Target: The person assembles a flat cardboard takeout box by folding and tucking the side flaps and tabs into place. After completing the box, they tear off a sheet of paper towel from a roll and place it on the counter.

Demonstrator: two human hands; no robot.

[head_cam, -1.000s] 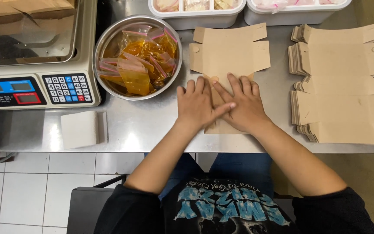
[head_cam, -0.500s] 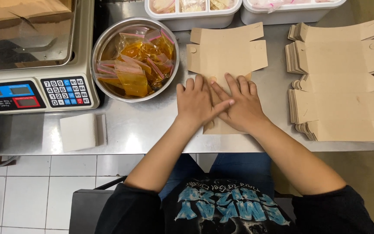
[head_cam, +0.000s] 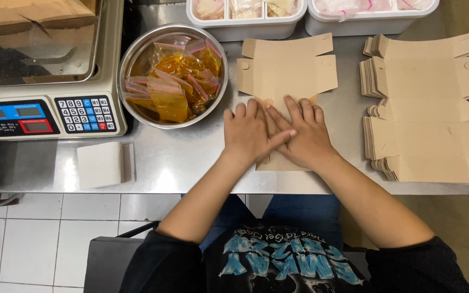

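Observation:
A flat brown cardboard box blank (head_cam: 286,70) lies on the steel table (head_cam: 180,157) in front of me. My left hand (head_cam: 248,133) and my right hand (head_cam: 302,133) both press flat on its near part, side by side, fingers spread and pointing away. My right thumb crosses over toward the left hand. Neither hand grips anything; the palms hide the near part of the blank.
A steel bowl (head_cam: 137,57) of orange-filled zip bags (head_cam: 177,81) sits at the left of the blank. A digital scale (head_cam: 44,114) stands at the far left, a white pad (head_cam: 101,164) before it. Stacked box blanks (head_cam: 427,106) lie right. White tubs (head_cam: 245,21) line the back.

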